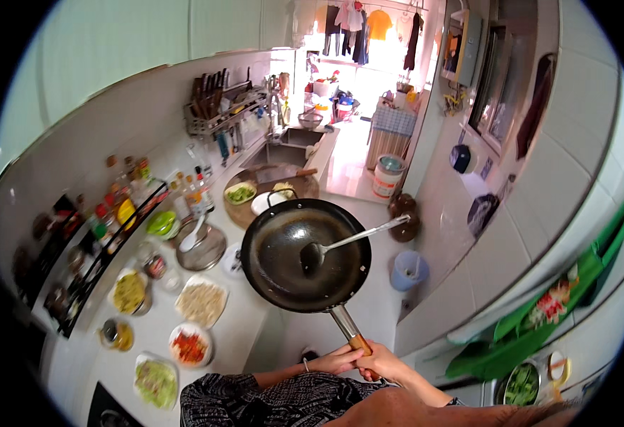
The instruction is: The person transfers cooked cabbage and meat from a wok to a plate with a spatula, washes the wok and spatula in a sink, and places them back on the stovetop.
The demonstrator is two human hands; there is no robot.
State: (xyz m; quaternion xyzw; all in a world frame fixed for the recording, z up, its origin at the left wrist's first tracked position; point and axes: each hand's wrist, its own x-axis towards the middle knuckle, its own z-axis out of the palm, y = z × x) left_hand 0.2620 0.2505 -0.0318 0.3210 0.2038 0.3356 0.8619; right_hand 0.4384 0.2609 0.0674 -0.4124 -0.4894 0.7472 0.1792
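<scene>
A dark wok [285, 267] with a wooden-ended metal handle is held out over the floor and the counter's edge. Its handle is gripped by my right hand [384, 360], and my left hand [341, 358] closes on the same handle from the left, touching the right hand. A metal ladle [362, 235] rests inside the wok, its handle across the right rim. The wok holds no food beyond small residue. Behind the far rim, a round wooden cutting board [234, 208] carries a cleaver [285, 175], a dish of chopped greens [240, 193] and a white plate.
Left counter: plates of pale slices [201, 301], chopped red peppers [189, 346] and cabbage [155, 380], a glass jar [116, 334], a pan lid [201, 251], bottles and a cooktop corner. A sink [301, 137] lies beyond the board. At right are a blue bin [409, 270] and wall.
</scene>
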